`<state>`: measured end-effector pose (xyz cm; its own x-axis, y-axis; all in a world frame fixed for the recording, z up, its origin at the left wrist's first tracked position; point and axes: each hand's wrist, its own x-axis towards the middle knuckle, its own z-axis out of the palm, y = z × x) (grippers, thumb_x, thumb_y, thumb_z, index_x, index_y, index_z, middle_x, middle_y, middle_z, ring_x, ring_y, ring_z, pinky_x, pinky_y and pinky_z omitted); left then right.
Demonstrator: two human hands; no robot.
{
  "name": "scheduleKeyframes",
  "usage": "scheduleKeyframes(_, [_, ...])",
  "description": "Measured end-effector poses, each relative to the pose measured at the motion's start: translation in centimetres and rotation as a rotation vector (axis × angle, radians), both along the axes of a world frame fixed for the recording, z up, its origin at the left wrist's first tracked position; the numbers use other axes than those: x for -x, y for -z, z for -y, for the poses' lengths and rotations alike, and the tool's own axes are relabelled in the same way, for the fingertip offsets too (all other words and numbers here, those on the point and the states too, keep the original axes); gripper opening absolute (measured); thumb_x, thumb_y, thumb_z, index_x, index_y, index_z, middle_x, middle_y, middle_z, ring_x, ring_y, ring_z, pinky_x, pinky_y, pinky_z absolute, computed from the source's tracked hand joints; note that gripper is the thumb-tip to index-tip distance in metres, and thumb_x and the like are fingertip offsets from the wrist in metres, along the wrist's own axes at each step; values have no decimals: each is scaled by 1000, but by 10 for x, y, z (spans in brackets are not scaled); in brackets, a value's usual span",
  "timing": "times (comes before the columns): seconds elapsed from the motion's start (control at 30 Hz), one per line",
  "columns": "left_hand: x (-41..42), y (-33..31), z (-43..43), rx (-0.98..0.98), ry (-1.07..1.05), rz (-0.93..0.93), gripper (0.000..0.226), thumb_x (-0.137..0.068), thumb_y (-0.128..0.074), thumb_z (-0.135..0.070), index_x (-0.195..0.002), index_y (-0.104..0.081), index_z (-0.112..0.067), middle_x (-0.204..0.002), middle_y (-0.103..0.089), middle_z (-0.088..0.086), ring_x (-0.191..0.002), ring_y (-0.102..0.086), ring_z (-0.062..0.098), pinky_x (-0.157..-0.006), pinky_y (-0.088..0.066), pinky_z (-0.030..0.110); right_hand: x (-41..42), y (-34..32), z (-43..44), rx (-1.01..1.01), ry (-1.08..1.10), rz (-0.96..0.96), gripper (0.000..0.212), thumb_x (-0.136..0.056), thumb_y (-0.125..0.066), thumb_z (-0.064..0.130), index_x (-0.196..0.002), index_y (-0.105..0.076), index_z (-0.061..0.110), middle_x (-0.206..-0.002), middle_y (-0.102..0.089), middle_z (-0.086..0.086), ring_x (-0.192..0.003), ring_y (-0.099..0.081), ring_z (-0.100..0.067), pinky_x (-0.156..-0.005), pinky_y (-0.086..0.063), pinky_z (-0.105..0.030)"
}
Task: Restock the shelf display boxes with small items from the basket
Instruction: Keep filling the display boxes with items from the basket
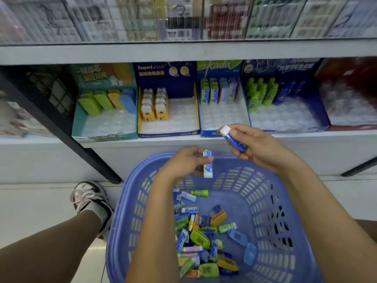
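Clearly two small erasers are in hand. A blue-sleeved eraser [234,139], white end up, is pinched between the thumb and curled fingers of the right hand [259,149], at the front edge of the shelf [142,142] just before the kada box [222,119]. A green-and-blue eraser [207,164] hangs upright in the left hand [186,163], gripped near its top by thumb and fingers, above the far rim of the basket [285,201].

Both look like light, stiff little blocks in paper sleeves. The sleeve is probably slick and might slide on the rubber, so a hold across the long sides at mid-length seems safest, leaving the lower end free to go into a slot.

The kada box has upright rows at its back and bare moulded tray toward its front edge. Loose items [202,237] lie heaped on the basket floor, nearer its left wall. The teal box [106,137] and the Gaspard box [169,133] are likewise stocked only at the back. A shoe [89,197] stands left of the basket.
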<state>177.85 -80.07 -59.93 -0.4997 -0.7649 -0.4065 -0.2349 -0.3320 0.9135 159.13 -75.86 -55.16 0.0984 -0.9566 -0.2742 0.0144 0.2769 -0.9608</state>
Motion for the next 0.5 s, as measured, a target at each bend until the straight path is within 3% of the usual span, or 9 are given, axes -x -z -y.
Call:
scheduleKeyframes(0.1, [-4,-26,-1,16,-202,-175,9,-92,-60,-20,-85,-57,-15,-74,-59,3,-54,-64,9,-51,-53,21,3,-19,22,140,137,-309,27,-94,-52,10,-120,-58,11,-72,-49,-3,-45,-43,-1,-45,-34,-13])
scheduleKeyframes(0.17, [-7,-32,-1,51,-321,-222,11,-93,-57,-26,-89,-59,-16,-77,-59,2,-57,-66,13,-49,-52,22,2,-31,40,255,284,-442,27,-84,-67,7,-110,-59,8,-69,-54,3,-42,-49,3,-46,-42,-12])
scheduleKeyframes(0.23, [-9,-34,-2,85,-387,-230,13,-94,-56,-28,-95,-60,-16,-82,-60,1,-62,-67,17,-50,-52,21,0,-38,59,364,392,-493,27,-77,-74,7,-100,-61,10,-73,-58,5,-54,-56,3,-59,-51,-18])
scheduleKeyframes(0.33, [-11,-33,0,115,-425,-236,14,-94,-56,-24,-105,-59,-15,-88,-61,1,-67,-68,16,-53,-53,21,-5,-37,86,452,353,-650,20,-86,-65,12,-106,-65,11,-95,-68,-8,-87,-63,-21,-81,-52,-34])
scheduleKeyframes(0.4, [-12,-34,1,125,-405,-248,18,-94,-58,-18,-112,-58,-14,-90,-63,1,-66,-69,12,-55,-53,21,-7,-31,103,500,283,-827,25,-88,-62,11,-112,-65,7,-105,-68,-12,-90,-62,-20,-78,-47,-24])
scheduleKeyframes(0.5, [-13,-35,2,137,-366,-258,18,-90,-62,-14,-108,-61,-16,-90,-66,1,-67,-69,10,-56,-52,20,-10,-26,119,509,257,-866,24,-83,-68,11,-105,-64,3,-97,-66,-10,-81,-56,-13,-69,-41,-17])
